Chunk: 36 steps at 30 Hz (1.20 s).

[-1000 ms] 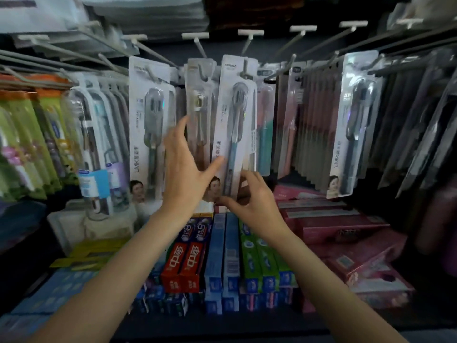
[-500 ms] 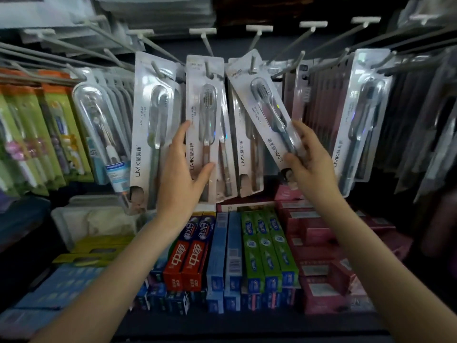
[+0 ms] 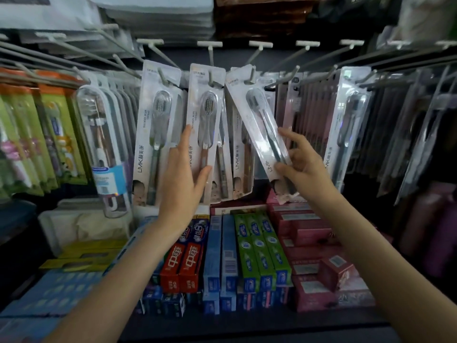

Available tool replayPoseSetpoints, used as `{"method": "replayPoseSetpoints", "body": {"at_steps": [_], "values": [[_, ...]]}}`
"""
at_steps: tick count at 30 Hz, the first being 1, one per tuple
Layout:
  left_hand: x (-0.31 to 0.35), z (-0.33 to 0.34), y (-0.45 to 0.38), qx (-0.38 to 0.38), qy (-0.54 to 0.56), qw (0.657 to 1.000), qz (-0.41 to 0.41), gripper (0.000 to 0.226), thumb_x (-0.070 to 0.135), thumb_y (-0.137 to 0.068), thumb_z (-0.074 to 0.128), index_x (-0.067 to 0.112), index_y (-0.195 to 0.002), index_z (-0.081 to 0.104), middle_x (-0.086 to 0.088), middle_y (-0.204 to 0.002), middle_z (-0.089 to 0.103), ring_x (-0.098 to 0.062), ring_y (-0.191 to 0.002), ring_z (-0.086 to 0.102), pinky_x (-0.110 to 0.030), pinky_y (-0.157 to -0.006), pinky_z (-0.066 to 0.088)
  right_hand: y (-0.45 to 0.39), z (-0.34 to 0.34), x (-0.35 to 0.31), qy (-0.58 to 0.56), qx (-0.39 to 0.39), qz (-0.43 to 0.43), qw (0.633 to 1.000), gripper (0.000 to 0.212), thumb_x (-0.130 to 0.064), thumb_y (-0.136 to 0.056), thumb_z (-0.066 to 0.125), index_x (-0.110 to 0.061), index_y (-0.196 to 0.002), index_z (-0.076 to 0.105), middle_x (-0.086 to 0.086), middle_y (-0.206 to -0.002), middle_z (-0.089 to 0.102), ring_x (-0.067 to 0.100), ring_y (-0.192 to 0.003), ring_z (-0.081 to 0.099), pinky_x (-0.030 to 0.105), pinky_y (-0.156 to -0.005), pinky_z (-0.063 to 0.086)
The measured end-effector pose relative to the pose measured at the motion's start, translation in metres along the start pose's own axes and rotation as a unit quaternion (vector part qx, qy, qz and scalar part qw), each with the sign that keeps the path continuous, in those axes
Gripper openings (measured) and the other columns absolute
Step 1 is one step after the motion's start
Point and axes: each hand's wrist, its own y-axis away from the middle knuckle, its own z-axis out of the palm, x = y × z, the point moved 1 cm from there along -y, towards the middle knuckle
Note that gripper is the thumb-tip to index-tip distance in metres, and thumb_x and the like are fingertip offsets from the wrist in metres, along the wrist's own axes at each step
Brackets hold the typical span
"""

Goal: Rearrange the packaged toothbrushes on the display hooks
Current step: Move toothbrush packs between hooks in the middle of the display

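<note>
Here your right hand (image 3: 298, 167) pinches the tilted toothbrush pack (image 3: 263, 129) by its lower end, swinging it aside though its top hangs on the hook (image 3: 249, 75). Your left hand (image 3: 184, 174), fingers straight, steadies the middle pack (image 3: 204, 125), probably keeping neighbours from swaying.

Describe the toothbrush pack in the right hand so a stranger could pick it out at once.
Look at the row of display hooks above the toothpaste boxes, where white LMK packs hang side by side. The tilted toothbrush pack is at the right of the three front ones, its lower end gripped by the right hand. Unlike its straight-hanging neighbours with pale bristles, it slants and holds a dark-bristled brush.
</note>
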Motion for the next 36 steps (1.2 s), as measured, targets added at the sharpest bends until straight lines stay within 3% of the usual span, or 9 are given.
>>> {"method": "replayPoseSetpoints", "body": {"at_steps": [4, 9, 12, 15, 19, 23, 28, 33, 36], "values": [[0.001, 0.002, 0.002, -0.004, -0.001, 1.0, 0.005, 0.075, 0.019, -0.09, 0.057, 0.017, -0.148, 0.011, -0.011, -0.132, 0.043, -0.008, -0.104, 0.037, -0.004, -0.086, 0.017, -0.002, -0.009, -0.005, -0.016, -0.029, 0.026, 0.999, 0.055, 0.005, -0.089, 0.053, -0.036, -0.125, 0.044, -0.013, -0.071, 0.062, 0.011, -0.07, 0.062, 0.034, -0.066, 0.054], [0.003, 0.005, 0.002, -0.008, 0.023, 1.0, 0.001, 0.073, 0.019, -0.091, 0.056, 0.018, -0.148, 0.01, -0.011, -0.139, 0.038, -0.009, -0.119, 0.034, -0.006, -0.092, 0.019, -0.002, -0.012, -0.015, 0.09, -0.025, -0.009, 0.996, 0.056, 0.003, -0.09, 0.051, -0.039, -0.125, 0.042, -0.015, -0.09, 0.051, 0.018, -0.079, 0.06, 0.035, -0.06, 0.055], [0.004, 0.003, 0.003, -0.017, 0.022, 1.0, -0.005, 0.075, 0.022, -0.091, 0.054, 0.022, -0.148, 0.006, -0.01, -0.128, 0.043, -0.019, -0.101, 0.049, -0.02, -0.088, 0.032, 0.0, -0.009, -0.016, 0.161, 0.008, -0.046, 0.986, 0.056, 0.004, -0.089, 0.049, -0.032, -0.132, 0.041, -0.026, -0.068, 0.05, 0.002, -0.063, 0.048, 0.017, -0.059, 0.042], [0.004, 0.0, 0.003, -0.027, 0.016, 0.999, -0.01, 0.077, 0.023, -0.091, 0.054, 0.027, -0.148, 0.002, -0.006, -0.113, 0.044, -0.015, -0.075, 0.049, -0.027, -0.074, 0.04, 0.011, -0.007, -0.012, 0.193, 0.037, -0.073, 0.978, 0.058, 0.005, -0.088, 0.049, -0.031, -0.133, 0.041, -0.012, -0.087, 0.06, 0.006, -0.065, 0.055, 0.012, -0.056, 0.041], [0.002, -0.002, 0.002, -0.029, 0.011, 0.999, -0.012, 0.078, 0.024, -0.091, 0.054, 0.028, -0.148, 0.001, -0.005, -0.112, 0.044, -0.012, -0.072, 0.048, -0.026, -0.073, 0.041, 0.022, -0.009, 0.001, 0.202, 0.076, -0.09, 0.972, 0.06, 0.005, -0.087, 0.048, -0.031, -0.135, 0.041, 0.004, -0.11, 0.059, 0.009, -0.074, 0.059, 0.009, -0.057, 0.038], [0.003, -0.001, 0.004, -0.031, 0.014, 0.999, -0.014, 0.079, 0.023, -0.091, 0.054, 0.03, -0.147, 0.0, -0.007, -0.112, 0.045, -0.008, -0.064, 0.045, -0.02, -0.063, 0.037, 0.041, -0.019, 0.008, 0.174, 0.176, -0.078, 0.966, 0.053, 0.004, -0.087, 0.049, -0.023, -0.132, 0.044, -0.006, -0.094, 0.054, -0.002, -0.06, 0.052, 0.008, -0.048, 0.038], [0.005, 0.004, 0.004, -0.022, 0.019, 0.999, -0.02, 0.079, 0.021, -0.091, 0.055, 0.029, -0.147, -0.001, -0.009, -0.112, 0.044, -0.009, -0.07, 0.044, -0.021, -0.068, 0.035, 0.052, -0.038, 0.01, 0.079, 0.287, -0.033, 0.954, 0.046, -0.004, -0.09, 0.05, -0.037, -0.123, 0.047, 0.014, -0.067, 0.038, 0.023, -0.054, 0.038, 0.037, -0.052, 0.042], [0.009, 0.012, 0.005, -0.013, 0.021, 0.999, -0.028, 0.078, 0.021, -0.092, 0.054, 0.025, -0.148, 0.0, -0.008, -0.109, 0.042, -0.013, -0.079, 0.044, -0.023, -0.073, 0.033, 0.056, -0.048, 0.0, 0.087, 0.306, -0.02, 0.948, 0.046, -0.006, -0.09, 0.051, -0.04, -0.121, 0.047, 0.03, -0.075, 0.042, 0.031, -0.059, 0.037, 0.035, -0.054, 0.039], [0.01, 0.016, 0.005, -0.005, 0.021, 0.999, -0.029, 0.078, 0.021, -0.092, 0.053, 0.025, -0.148, 0.0, -0.004, -0.105, 0.039, -0.013, -0.075, 0.044, -0.024, -0.069, 0.033, 0.059, -0.054, 0.003, 0.079, 0.327, 0.016, 0.941, 0.045, -0.007, -0.089, 0.051, -0.035, -0.124, 0.049, 0.02, -0.072, 0.039, 0.018, -0.058, 0.036, 0.022, -0.051, 0.037]]}}
